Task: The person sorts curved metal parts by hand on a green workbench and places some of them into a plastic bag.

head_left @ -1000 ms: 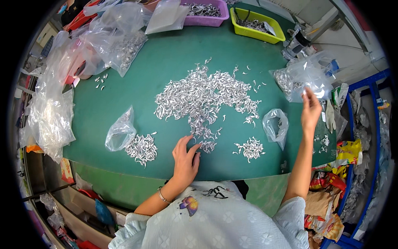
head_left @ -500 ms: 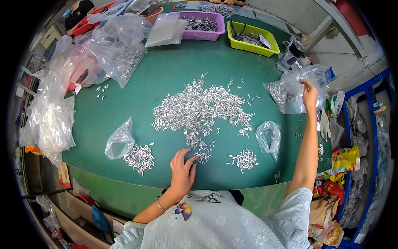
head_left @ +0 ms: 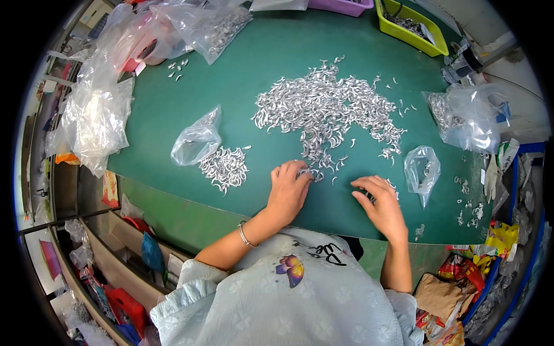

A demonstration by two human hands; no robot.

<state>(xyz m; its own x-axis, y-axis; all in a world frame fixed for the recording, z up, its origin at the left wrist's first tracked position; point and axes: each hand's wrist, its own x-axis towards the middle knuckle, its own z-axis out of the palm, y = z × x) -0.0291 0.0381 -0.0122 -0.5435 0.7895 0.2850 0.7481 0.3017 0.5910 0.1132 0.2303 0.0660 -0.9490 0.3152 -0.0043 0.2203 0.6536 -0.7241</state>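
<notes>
Small curved silver metal pieces lie in a large heap (head_left: 329,104) on the green tabletop, trailing toward me. My left hand (head_left: 288,193) rests at the near end of that trail. Its bent fingers and thumb are around a few pieces (head_left: 313,173), touching them, and it grips nothing visible. To the right, my right hand (head_left: 381,209) is over the small right pile, mostly hiding it. Its fingers reach forward with the thumb apart. Another small pile (head_left: 226,168) is left of my left hand, against the mouth of a clear plastic bag (head_left: 199,138).
Another clear bag (head_left: 422,173) with some pieces lies right of my right hand. Farther right is a fuller bag (head_left: 470,118), with loose bits (head_left: 472,213) nearer. Large plastic bags (head_left: 95,121) crowd the left edge. A yellow-green tray (head_left: 412,29) and purple tray (head_left: 343,6) stand at the back.
My right hand has come from the bag at the far right to the small right pile. My left hand stays at the trail's near end. The view has shifted, looking lower.
</notes>
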